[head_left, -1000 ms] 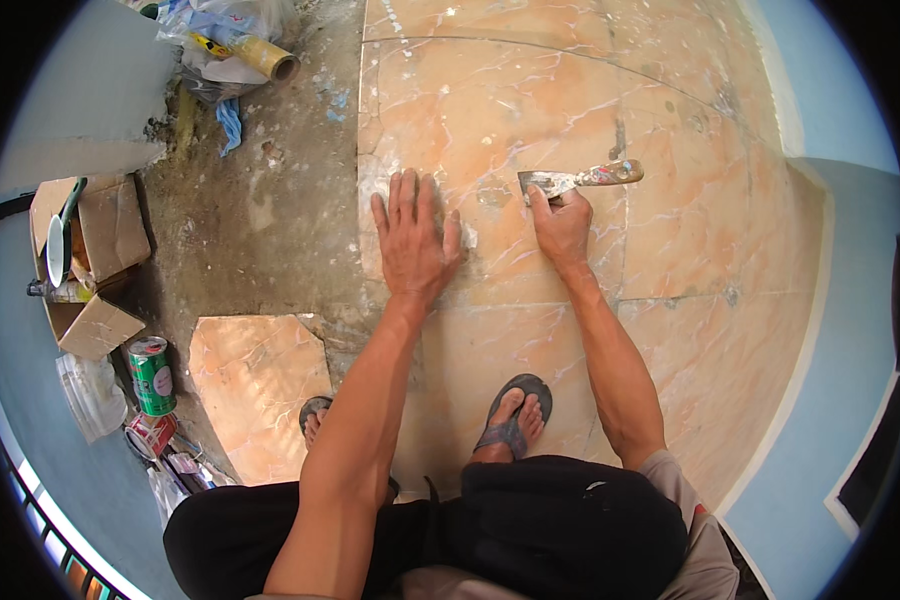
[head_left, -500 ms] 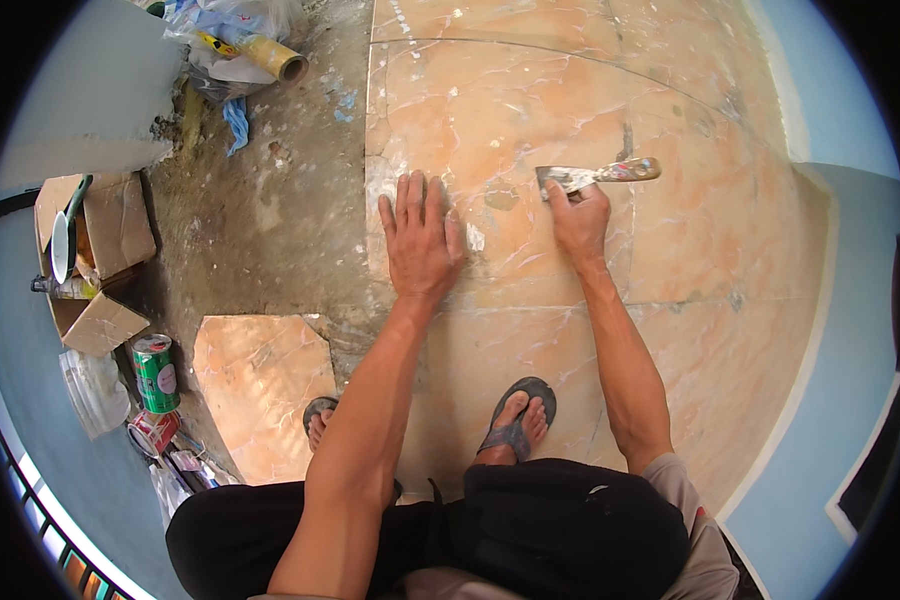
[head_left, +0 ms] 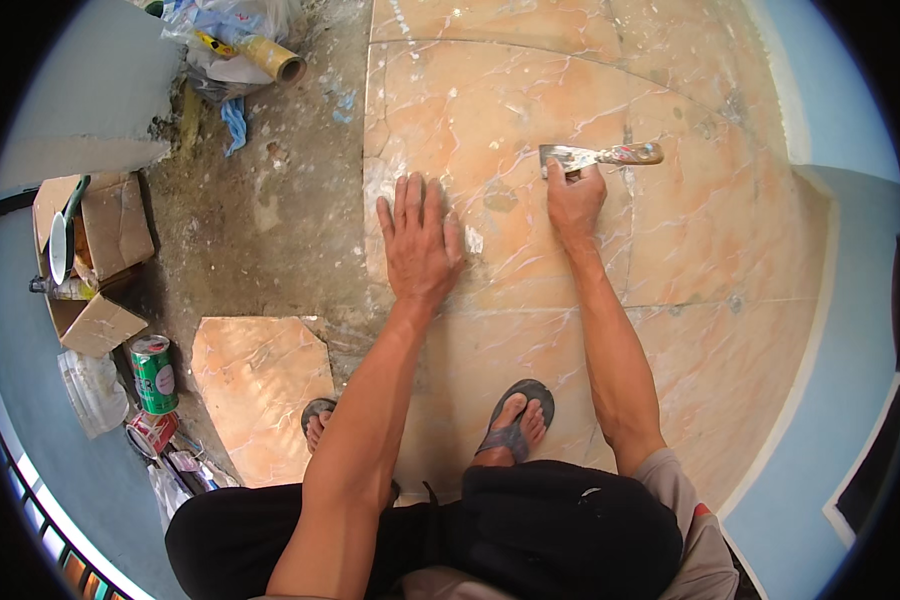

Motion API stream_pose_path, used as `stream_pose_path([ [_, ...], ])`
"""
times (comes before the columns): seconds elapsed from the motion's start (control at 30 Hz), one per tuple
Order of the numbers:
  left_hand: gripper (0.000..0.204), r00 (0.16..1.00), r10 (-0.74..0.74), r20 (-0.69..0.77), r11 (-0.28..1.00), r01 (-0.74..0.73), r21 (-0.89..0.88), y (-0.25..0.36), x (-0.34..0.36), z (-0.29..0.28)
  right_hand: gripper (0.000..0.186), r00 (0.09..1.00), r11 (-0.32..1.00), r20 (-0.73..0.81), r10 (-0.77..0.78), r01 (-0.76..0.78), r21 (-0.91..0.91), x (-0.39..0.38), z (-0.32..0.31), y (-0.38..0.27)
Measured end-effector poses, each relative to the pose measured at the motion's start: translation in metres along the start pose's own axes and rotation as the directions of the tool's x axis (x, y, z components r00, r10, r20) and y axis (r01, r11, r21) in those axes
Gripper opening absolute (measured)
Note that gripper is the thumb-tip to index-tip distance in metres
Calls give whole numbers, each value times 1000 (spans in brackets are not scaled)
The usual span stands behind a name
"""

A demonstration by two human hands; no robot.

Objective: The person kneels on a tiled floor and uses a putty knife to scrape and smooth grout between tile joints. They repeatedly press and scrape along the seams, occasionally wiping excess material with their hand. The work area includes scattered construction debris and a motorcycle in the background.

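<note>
My left hand (head_left: pixel 418 245) lies palm down, fingers slightly apart, on the cream-orange marbled tile floor (head_left: pixel 490 110) beside a rough, pale patch at the tile's left edge. My right hand (head_left: pixel 576 205) holds a paint-spattered putty knife (head_left: pixel 630 153) by the base of its metal blade, on or just above the tile. The knife's handle points to the right. My fingers partly hide the blade.
Bare stained concrete (head_left: pixel 250 240) borders the tiles, with a separate tile piece (head_left: pixel 255 380) lower left. An open cardboard box (head_left: pixel 115 225), green can (head_left: pixel 155 375) and plastic bags with a roll (head_left: pixel 270 58) lie left. A blue wall (head_left: pixel 860 290) runs along the right. My sandalled feet (head_left: pixel 515 425) are below.
My right hand and the putty knife have moved forward and slightly right across the tile. My left hand has shifted only slightly in view.
</note>
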State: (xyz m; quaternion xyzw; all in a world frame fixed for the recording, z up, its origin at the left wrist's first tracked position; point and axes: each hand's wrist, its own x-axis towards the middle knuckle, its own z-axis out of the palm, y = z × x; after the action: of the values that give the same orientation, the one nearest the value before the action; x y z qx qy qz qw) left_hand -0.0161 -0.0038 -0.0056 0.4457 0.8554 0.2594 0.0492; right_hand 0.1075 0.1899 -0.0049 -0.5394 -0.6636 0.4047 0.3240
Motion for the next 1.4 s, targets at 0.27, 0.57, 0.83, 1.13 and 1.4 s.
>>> stream_pose_path([
  [0.27, 58, 1000, -8, 7, 1000, 8, -3, -1, -1, -2, 23, 999, 990, 14, -36, 37, -136, 29, -8, -4],
  [0.57, 58, 1000, -1, 7, 1000, 1, -5, -1, 0, -3, 23, 1000, 988, 19, -13, 15, -151, 32, 12, -11],
  [0.83, 58, 1000, 0, 3, 1000, 0, -10, 5, 0, -3, 23, 998, 983, 59, -33, 43, -178, 54, 7, -11],
  [1.13, 55, 1000, 7, -15, 1000, -7, -11, 3, 1, -5, 23, 980, 991, 181, -77, 95, -94, 45, 22, -6],
  [1.4, 53, 999, -2, -36, 1000, 1, -2, 3, 0, -5, 26, 976, 991, 203, -78, 98, -90, 41, 25, -18],
])
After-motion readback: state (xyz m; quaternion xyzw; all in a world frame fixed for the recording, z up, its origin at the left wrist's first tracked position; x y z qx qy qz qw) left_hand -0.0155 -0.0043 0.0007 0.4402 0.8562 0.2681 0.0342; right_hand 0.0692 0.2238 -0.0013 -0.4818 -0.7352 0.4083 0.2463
